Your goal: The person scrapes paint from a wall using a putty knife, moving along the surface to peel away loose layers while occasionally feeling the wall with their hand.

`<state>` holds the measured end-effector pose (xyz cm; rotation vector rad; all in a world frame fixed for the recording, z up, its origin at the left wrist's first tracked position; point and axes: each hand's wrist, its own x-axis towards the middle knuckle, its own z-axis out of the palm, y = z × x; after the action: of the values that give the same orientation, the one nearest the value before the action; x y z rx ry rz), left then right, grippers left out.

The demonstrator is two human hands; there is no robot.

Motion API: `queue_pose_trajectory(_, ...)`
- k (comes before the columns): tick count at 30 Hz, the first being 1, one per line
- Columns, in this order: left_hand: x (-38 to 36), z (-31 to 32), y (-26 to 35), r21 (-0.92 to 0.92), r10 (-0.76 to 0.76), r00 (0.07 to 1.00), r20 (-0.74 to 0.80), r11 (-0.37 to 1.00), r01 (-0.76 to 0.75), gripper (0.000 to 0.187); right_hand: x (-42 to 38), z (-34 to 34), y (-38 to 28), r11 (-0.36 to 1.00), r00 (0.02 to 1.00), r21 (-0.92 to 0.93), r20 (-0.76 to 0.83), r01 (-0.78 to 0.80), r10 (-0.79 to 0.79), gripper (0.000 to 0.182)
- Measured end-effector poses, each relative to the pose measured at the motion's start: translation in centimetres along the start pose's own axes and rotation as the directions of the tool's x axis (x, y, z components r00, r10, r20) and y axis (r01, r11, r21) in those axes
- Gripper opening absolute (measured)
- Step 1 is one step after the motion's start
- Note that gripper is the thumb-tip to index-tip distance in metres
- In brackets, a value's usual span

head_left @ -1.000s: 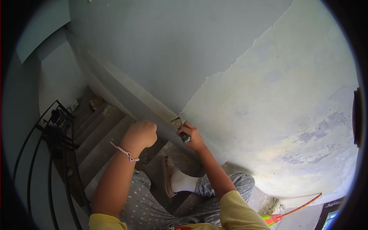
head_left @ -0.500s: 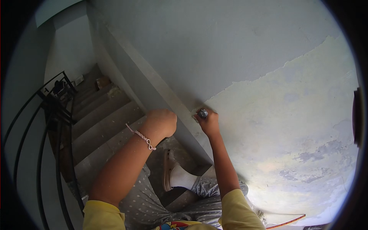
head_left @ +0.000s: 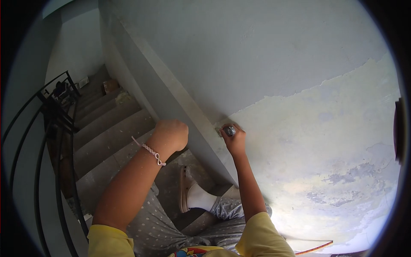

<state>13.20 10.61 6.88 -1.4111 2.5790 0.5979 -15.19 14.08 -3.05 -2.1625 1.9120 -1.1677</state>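
Note:
My right hand is wrapped round a tool with a dark, shiny rounded handle end. It presses close to the wall, just below the jagged edge where the grey paint stops and pale bare plaster begins. The tool's working end is hidden by my fingers and shadow. My left hand is curled into a fist above the stairs, left of the wall's ledge, with a braided bracelet on the wrist. Its fingers face away, so anything inside them is out of sight.
Concrete stairs run away at the left beside a black metal railing. A brown box sits on a far step. My foot in a clog rests on a step. A red-orange strip lies at the bottom right.
The view has shifted slightly. My left hand sits a little further left in view, and my right hand has moved slightly right and down, still holding the tool at the wall.

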Motion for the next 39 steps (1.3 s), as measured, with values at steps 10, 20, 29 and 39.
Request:
queue_pose_trajectory(10,-0.6,0.5,-1.4,0.005,-0.062,0.998,-0.001,0.998,0.062,0.023,0.5,1.1,0.5,0.997,0.999,-0.07,0.043,-0.022,0.025,0.013)
queue_pose_trajectory(20,-0.6,0.2,-1.4,0.0,-0.073,0.997,0.002,0.997,0.073,0.023,-0.5,-0.1,-0.8,0.995,0.995,-0.017,-0.006,-0.096,0.096,0.014)
queue_pose_trajectory(29,0.1,0.2,-1.1,-0.058,-0.074,0.997,-0.034,0.996,0.072,0.024,-0.4,-0.1,-1.2,0.993,0.995,-0.061,-0.025,-0.103,0.101,0.013)
queue_pose_trajectory(39,1.0,0.5,-0.6,-0.093,-0.04,0.999,-0.005,0.995,0.04,0.026,-3.7,-1.3,0.5,0.997,0.997,-0.032,0.017,-0.073,0.074,0.013)
